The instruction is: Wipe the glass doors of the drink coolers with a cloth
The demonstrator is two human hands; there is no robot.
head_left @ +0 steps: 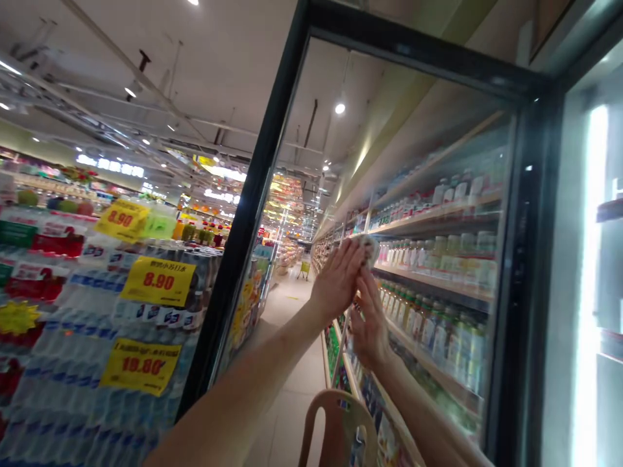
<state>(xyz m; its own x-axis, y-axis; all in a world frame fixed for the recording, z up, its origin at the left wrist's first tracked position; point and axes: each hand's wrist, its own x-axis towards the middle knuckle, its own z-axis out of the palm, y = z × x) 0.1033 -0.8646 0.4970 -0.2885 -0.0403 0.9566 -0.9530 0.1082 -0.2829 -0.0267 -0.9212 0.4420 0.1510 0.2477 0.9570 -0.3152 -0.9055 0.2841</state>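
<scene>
Two hands, the left hand point(335, 280) and the right hand point(370, 326), form a grip clenched on a small pale item point(366, 250), blurred, pinched at the fingertips just in front of a glass cooler door point(250, 194). Bottled drinks point(438, 331) show through that door; water-bottle packs point(97, 405) with yellow price tags point(158, 280) stand left of it.

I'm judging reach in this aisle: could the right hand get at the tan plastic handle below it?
Probably yes: the right hand is raised above the tan plastic handle, with nothing visible between them, though it is pressed to a small whitish item.
</scene>
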